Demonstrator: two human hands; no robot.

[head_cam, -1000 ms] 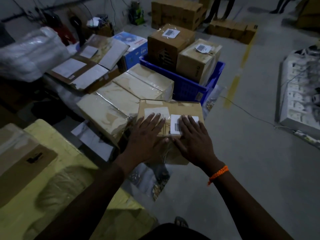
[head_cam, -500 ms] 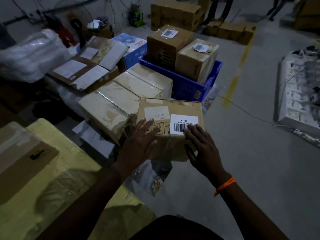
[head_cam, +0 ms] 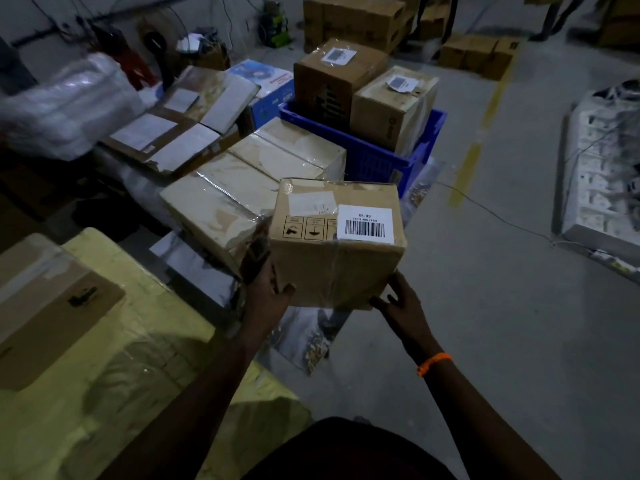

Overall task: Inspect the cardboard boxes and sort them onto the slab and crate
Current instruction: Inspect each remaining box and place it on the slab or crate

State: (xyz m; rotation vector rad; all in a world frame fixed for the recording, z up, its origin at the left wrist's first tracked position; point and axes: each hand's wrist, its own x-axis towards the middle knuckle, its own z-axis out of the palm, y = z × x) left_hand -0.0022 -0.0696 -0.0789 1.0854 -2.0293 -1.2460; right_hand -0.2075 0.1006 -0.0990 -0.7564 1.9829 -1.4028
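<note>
I hold a small cardboard box [head_cam: 332, 271] with a barcode label [head_cam: 365, 225] on top, lifted and tilted above the floor. My left hand [head_cam: 265, 292] grips its lower left edge, thumb on the near face. My right hand [head_cam: 398, 306] holds the lower right corner from beneath. Behind the box lies a row of taped cardboard boxes [head_cam: 249, 181]. The blue crate [head_cam: 374, 161] stands further back with two labelled boxes, a darker one [head_cam: 329, 77] and a lighter one [head_cam: 391, 102], upright inside it.
A large yellow wrapped package [head_cam: 138, 375] fills the near left. Flat cartons [head_cam: 173, 133] and a white plastic bundle [head_cam: 65, 105] lie at the left rear. White packs [head_cam: 606, 168] sit on the floor at right, with a cable [head_cam: 502, 216] across bare concrete. More boxes [head_cam: 349, 22] stand far back.
My hands slid from the box's top down to its lower edges and lifted it off the floor toward me.
</note>
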